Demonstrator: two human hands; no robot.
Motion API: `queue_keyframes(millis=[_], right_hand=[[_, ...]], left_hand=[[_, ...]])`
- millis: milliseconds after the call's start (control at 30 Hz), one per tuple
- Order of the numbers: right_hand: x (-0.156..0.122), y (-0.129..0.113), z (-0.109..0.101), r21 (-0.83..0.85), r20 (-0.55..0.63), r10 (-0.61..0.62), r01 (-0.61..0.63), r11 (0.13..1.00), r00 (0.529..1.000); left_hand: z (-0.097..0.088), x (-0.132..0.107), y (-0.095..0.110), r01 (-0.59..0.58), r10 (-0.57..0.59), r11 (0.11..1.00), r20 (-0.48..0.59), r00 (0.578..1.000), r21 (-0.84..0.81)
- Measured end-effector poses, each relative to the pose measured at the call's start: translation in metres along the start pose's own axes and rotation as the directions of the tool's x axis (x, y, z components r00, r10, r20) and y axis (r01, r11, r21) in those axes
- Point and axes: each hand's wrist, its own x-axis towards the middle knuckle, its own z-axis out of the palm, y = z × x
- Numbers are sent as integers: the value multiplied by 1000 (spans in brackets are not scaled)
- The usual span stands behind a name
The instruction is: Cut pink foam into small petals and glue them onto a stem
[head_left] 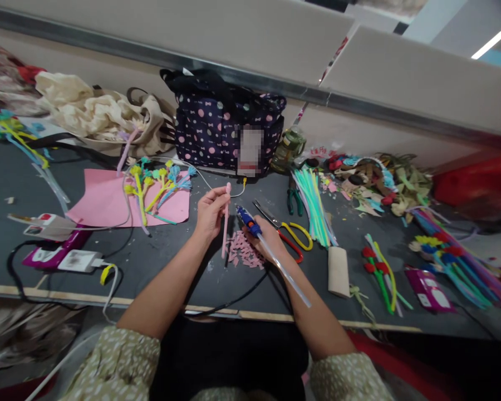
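Between the fingertips of my left hand (pixel 211 211) is a pink pipe cleaner stem (pixel 225 234), held upright with a small pink knob at its top. My right hand (pixel 267 236) is wrapped round a blue hot glue gun (pixel 249 219), its nozzle pointing up and left toward the stem, a short gap apart. A long clear glue stick (pixel 290 278) runs out of the gun's back over my right forearm. Below and between both hands lies a heap of small pink cut pieces (pixel 246 250). Scissors (pixel 290 228) with yellow and red handles lie just beyond my right hand.
Pink paper (pixel 96 195) at left carries several pipe cleaner flowers (pixel 162 184). A purple power strip (pixel 58 250) with cables lies nearer. A dotted dark bag (pixel 209 128) stands at the back. Dark green pliers (pixel 294 195) and a pipe cleaner bundle (pixel 311 206) lie to the right.
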Motion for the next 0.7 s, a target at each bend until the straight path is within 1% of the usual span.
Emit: queue_keyframes(millis=[67, 133, 267, 333, 433, 533, 600, 700], right_hand=[[1, 1, 3, -90, 51, -26, 31, 995, 998], [2, 3, 4, -128, 51, -38, 45, 991, 998], [2, 5, 3, -72, 37, -20, 23, 997, 999], [1, 5, -1, -6, 3, 9, -9, 1000, 1000], [1, 4, -9, 157, -110, 34, -16, 987, 993], [3, 1, -17, 381, -203, 109, -24, 924, 973], [5, -1, -21, 493, -209, 175, -51, 869, 962], [6, -4, -25, 576, -194, 236, -85, 813, 952]], left_hand=[[0, 0, 1, 1, -1, 1000, -5, 1000, -8], [0, 0, 2, 1, -1, 1000, -5, 1000, -16], [-1, 1, 1, 13, -13, 1000, -1, 1000, -27], [-1, 1, 1, 35, -35, 999, 2, 999, -23], [0, 0, 1, 79, -78, 997, 28, 997, -15], [2, -2, 2, 138, -137, 990, 93, 986, -1], [3, -4, 2, 189, -190, 982, 160, 969, 24], [6, -9, 1, 253, -267, 963, 261, 927, 89]])
